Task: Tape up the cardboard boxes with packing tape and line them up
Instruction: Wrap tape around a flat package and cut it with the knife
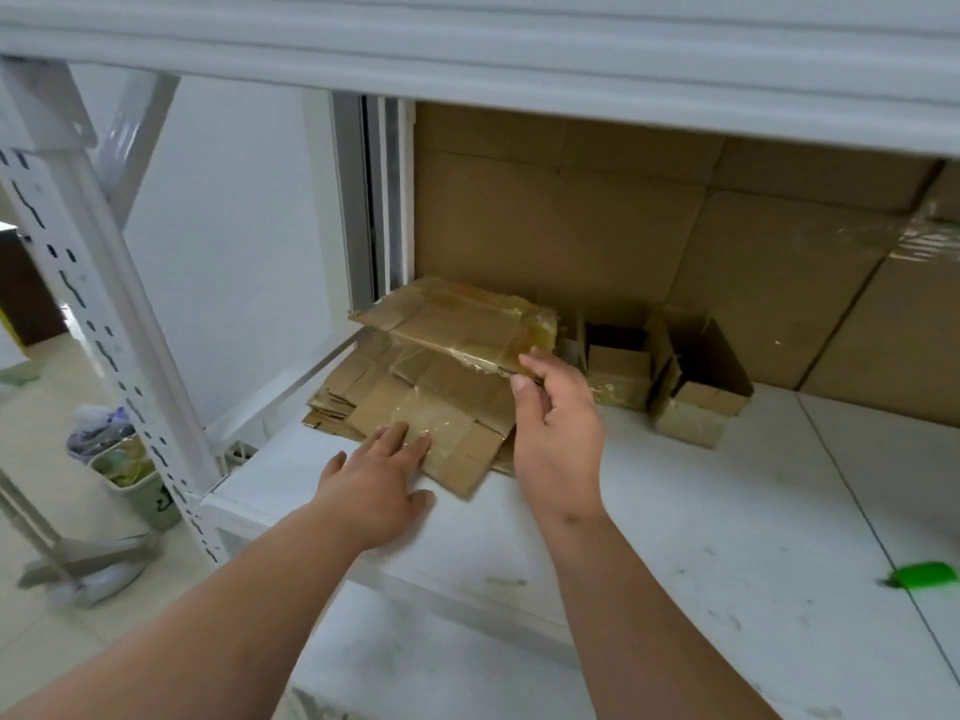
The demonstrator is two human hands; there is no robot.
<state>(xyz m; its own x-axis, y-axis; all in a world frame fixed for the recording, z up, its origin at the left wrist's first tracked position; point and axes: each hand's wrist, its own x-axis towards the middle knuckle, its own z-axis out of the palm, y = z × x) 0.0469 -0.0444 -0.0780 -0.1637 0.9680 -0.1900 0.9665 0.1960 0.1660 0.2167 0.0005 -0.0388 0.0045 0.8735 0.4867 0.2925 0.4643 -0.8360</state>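
At the centre of the frame a stack of flattened boxes (410, 402) lies on the white shelf (675, 511), near its left edge. The left hand (376, 485) rests flat on the near end of the stack, fingers straight and spread, gripping nothing. The right hand (556, 423) pinches the right edge of the top flattened box (457, 324) between thumb and fingers, holding it lifted and tilted above the rest of the stack. Just right of the hands, small open boxes (660, 376) stand on the shelf against large cardboard cartons (649, 210) at the back. A green object (924, 575) lies at the right edge of the frame. A bin (137, 480) stands on the floor at lower left.
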